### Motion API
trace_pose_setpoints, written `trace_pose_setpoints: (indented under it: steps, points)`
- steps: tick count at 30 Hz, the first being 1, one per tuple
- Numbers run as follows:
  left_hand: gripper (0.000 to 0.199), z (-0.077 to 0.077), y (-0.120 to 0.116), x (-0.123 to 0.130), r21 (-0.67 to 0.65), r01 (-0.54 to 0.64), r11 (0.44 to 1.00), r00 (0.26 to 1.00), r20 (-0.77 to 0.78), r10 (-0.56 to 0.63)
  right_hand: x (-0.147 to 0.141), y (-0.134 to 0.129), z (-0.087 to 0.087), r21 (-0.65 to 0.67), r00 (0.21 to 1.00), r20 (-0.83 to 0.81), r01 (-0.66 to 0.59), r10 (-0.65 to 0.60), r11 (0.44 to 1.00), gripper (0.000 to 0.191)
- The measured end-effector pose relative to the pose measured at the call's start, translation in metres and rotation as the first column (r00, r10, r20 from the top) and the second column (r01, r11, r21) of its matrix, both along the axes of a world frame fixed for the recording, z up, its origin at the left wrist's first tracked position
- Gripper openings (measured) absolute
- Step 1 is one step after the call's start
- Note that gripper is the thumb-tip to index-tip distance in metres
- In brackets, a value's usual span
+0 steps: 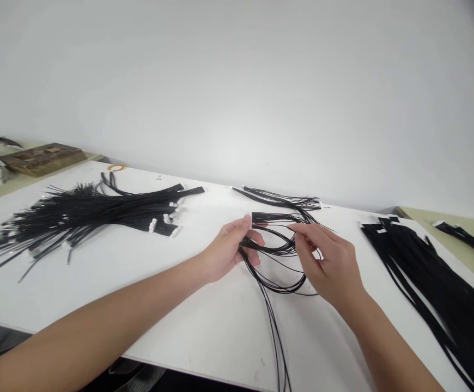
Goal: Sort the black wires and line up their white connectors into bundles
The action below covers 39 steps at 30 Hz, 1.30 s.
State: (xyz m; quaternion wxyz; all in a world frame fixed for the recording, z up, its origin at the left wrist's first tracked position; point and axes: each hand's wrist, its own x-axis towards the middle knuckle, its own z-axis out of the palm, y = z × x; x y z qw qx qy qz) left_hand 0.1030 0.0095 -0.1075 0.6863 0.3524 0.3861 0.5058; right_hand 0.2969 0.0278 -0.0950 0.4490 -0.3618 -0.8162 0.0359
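Observation:
My left hand (pixel 239 239) is closed on a bundle of thin black wires (pixel 278 250), thumb on top beside a flat black connector end. From it the wires loop to the right and back, and several strands hang down past the front of the table. My right hand (pixel 327 256) pinches the wires on the right side of the loops, thumb and forefinger together. Just behind both hands lies another black wire bundle (pixel 278 198) with a white connector at its right end. Which single strand the right fingertips grip is hard to make out.
A large heap of black wire harnesses (pixel 98 215) with white connectors lies left on the white table (pixel 204 321). Long black harnesses (pixel 429 283) cover the right side. A brown wooden block (pixel 44 159) and a yellow ring (pixel 116 167) sit at the back left, before a white wall.

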Motion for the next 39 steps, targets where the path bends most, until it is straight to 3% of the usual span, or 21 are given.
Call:
trace_pose_setpoints:
  steps: [5,10,23,31,39]
  points:
    - [0.043,-0.004,-0.001,0.001,0.008,0.038,0.999,0.999,-0.021,-0.038,0.000,0.005,-0.009,0.314,0.988,0.140,0.022,-0.069,0.949,0.019]
    - [0.042,-0.005,-0.003,0.002,-0.010,0.114,0.993,0.992,-0.056,-0.114,-0.007,0.005,-0.012,0.391,0.984,0.165,-0.011,-0.059,0.920,0.003]
    - [0.053,-0.002,-0.006,0.003,0.009,0.205,0.979,0.972,-0.123,-0.202,-0.011,-0.002,-0.011,0.200,0.992,0.049,-0.122,0.115,0.972,0.009]
    - [0.049,-0.003,-0.007,0.005,0.006,0.204,0.979,0.969,-0.146,-0.201,-0.016,-0.008,-0.007,-0.128,0.971,-0.180,-0.185,0.160,0.974,0.013]
    - [0.047,-0.003,-0.006,0.004,0.005,0.218,0.976,0.971,-0.098,-0.217,-0.017,-0.008,-0.008,-0.061,0.977,-0.142,-0.172,0.162,0.983,0.012]
